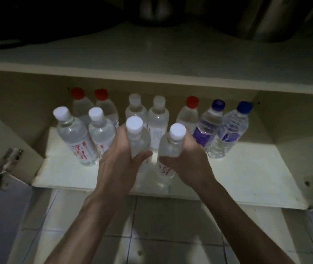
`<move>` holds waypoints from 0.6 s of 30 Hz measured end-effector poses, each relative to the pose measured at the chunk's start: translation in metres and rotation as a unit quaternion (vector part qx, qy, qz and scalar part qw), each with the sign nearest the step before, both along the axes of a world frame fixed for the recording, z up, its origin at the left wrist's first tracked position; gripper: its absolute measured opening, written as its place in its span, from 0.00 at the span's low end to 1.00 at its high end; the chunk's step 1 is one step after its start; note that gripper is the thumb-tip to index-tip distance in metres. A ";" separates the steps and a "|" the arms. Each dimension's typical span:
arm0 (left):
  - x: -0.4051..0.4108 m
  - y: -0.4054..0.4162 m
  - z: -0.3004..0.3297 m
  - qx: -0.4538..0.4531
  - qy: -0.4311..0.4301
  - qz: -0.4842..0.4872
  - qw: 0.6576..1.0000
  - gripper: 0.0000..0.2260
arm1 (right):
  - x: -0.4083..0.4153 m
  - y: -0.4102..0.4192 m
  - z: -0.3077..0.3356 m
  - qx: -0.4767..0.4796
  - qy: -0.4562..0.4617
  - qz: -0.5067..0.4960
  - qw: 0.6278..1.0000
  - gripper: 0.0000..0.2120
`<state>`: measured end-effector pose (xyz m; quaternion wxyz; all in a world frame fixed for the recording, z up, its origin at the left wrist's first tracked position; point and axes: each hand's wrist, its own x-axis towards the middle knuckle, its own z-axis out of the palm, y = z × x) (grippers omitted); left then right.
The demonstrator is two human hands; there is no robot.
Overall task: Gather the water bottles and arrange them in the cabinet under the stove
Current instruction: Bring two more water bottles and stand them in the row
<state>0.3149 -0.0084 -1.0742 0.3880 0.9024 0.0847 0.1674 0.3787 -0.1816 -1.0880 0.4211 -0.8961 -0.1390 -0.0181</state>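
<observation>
— Dim light fills the open cabinet (247, 168), and its pale shelf floor already carries most of the water bottles: a back row with red, white and blue caps, and two white-capped ones standing front left (75, 138).

— And what have you got hold of?

— One bottle each. My left hand (119, 159) is wrapped shut around the left white-capped bottle (137, 138), thumb across its front. My right hand (186, 161) is closed the same way around the right white-capped bottle (171, 147). Both stand upright over the front middle of the shelf, close together; I can't tell whether their bases touch down yet.

— What could spoil it from here?

— Crowding, I'd judge. The bottle in my left hand sits just in front of the clear bottle with the white cap behind it (158, 119), and my right knuckles are near the purple-labelled bottle (207, 126). Pushing in carelessly could knock the back row over like skittles. Letting go before a base is flat would tip one toward the tiled floor (171, 235).
</observation>
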 end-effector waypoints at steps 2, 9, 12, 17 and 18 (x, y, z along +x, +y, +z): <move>0.010 0.003 0.000 0.011 0.009 0.004 1.000 0.28 | 0.013 0.004 0.000 -0.012 -0.001 0.003 1.000 0.29; 0.038 0.018 -0.018 0.014 0.034 -0.014 0.999 0.30 | 0.041 0.019 -0.020 -0.001 -0.030 0.001 1.000 0.27; 0.041 0.020 -0.025 -0.007 0.040 -0.015 0.999 0.30 | 0.044 0.024 -0.024 0.021 -0.011 -0.002 1.000 0.27; 0.043 0.020 -0.030 -0.043 0.024 -0.020 0.999 0.28 | 0.041 0.033 -0.028 0.024 -0.066 -0.018 0.997 0.29; 0.044 0.021 -0.030 -0.051 0.022 -0.020 0.998 0.28 | 0.039 0.036 -0.028 0.021 -0.080 -0.024 0.996 0.31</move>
